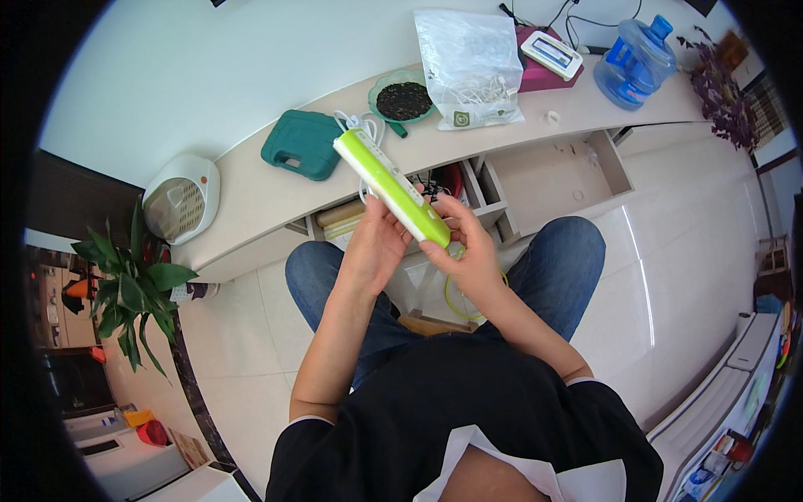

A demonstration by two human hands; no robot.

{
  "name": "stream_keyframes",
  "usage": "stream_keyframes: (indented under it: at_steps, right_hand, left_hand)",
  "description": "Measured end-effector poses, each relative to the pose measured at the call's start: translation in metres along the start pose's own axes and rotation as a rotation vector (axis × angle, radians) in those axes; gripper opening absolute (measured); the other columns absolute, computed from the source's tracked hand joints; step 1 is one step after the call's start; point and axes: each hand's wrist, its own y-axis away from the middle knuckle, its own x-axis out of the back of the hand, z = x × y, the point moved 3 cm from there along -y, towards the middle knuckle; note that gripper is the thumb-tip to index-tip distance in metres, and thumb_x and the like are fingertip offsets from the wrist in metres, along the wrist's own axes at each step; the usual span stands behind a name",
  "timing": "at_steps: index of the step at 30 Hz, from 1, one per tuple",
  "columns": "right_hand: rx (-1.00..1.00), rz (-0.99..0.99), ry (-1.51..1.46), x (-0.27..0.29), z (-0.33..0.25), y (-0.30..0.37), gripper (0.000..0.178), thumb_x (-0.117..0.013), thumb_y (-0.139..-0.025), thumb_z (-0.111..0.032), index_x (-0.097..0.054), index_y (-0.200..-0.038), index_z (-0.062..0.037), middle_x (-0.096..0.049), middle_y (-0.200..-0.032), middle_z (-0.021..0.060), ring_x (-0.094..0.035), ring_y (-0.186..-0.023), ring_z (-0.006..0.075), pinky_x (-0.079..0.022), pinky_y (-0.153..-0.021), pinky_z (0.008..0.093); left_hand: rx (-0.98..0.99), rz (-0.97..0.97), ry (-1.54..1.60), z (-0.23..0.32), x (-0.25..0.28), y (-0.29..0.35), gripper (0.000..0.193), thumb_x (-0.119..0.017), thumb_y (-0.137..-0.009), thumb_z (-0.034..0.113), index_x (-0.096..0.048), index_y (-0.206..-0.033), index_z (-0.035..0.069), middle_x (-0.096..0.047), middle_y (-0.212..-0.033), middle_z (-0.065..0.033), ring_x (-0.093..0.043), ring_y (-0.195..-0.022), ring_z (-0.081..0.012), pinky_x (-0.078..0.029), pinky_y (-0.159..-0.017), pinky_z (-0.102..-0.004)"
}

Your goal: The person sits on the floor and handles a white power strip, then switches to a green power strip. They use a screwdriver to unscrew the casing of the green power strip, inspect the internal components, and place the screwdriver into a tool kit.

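A lime-green and white power strip (383, 176) is held at a slant above my lap, its white cord (351, 119) gathered at the far end. My left hand (376, 245) supports it from beneath and along its left side, fingers curled against it. Around the near end, my right hand (468, 248) grips it with the thumb below and fingers over the right side. Part of both hands' fingers is hidden by the strip. Behind it, an open drawer (339, 219) with mixed items is partly covered.
Along the low cabinet (251, 197) stand a green case (303, 138), a bowl of dark seeds (404, 99), a plastic bag of white cables (473, 71), a purple box (539, 75) and a blue water jug (633, 67). Another drawer (552, 184) is pulled out at right. A potted plant (134, 284) stands left.
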Motion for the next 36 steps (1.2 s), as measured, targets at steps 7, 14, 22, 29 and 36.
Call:
stream_keyframes:
  at_steps: [7,14,22,29,36]
  right_hand:
    - [0.213,0.004,0.337,-0.003,-0.025,0.0,0.066,-0.078,-0.066,-0.017,-0.045,-0.121,-0.005,-0.052,-0.113,0.0137,-0.055,-0.101,0.0268,-0.047,-0.082,0.0351]
    - [0.32,0.041,0.41,-0.003,-0.027,0.002,0.055,-0.081,-0.062,-0.019,-0.054,-0.108,-0.0064,-0.052,-0.112,0.0129,-0.055,-0.098,0.0305,-0.047,-0.083,0.0367]
    - [0.426,0.037,0.518,-0.003,-0.026,0.003,0.052,-0.081,-0.061,-0.021,-0.059,-0.106,-0.0063,-0.053,-0.111,0.0133,-0.056,-0.096,0.0274,-0.049,-0.075,0.0338]
    - [0.459,0.032,0.513,-0.003,-0.032,0.003,0.046,-0.077,-0.065,-0.02,-0.059,-0.106,-0.0068,-0.052,-0.111,0.0126,-0.056,-0.09,0.0283,-0.049,-0.07,0.0343]
    - [0.506,0.039,0.434,-0.007,-0.03,0.001,0.048,-0.078,-0.062,-0.014,-0.058,-0.105,-0.0064,-0.051,-0.112,0.0145,-0.055,-0.094,0.031,-0.048,-0.076,0.0361]
  left_hand:
    - [-0.014,-0.023,0.201,-0.002,-0.005,0.002,0.075,-0.027,-0.087,0.063,-0.035,-0.133,0.005,-0.041,-0.135,-0.0164,-0.04,-0.125,-0.0283,-0.034,-0.104,-0.0431]
    - [-0.04,-0.039,0.271,-0.004,-0.002,0.001,0.075,-0.032,-0.085,0.062,-0.034,-0.133,0.004,-0.04,-0.135,-0.0168,-0.037,-0.126,-0.0299,-0.033,-0.104,-0.043]
    - [-0.047,-0.062,0.303,-0.004,-0.003,0.001,0.077,-0.035,-0.084,0.062,-0.032,-0.134,0.004,-0.038,-0.137,-0.017,-0.034,-0.128,-0.0303,-0.032,-0.105,-0.0431]
    - [-0.083,-0.08,0.244,0.001,-0.008,0.004,0.08,-0.034,-0.083,0.064,-0.029,-0.136,0.005,-0.036,-0.138,-0.0172,-0.032,-0.13,-0.0304,-0.03,-0.107,-0.0428]
    - [-0.133,-0.126,0.162,0.005,-0.012,0.008,0.082,-0.033,-0.082,0.065,-0.027,-0.137,0.005,-0.033,-0.139,-0.018,-0.031,-0.13,-0.0296,-0.029,-0.107,-0.0429]
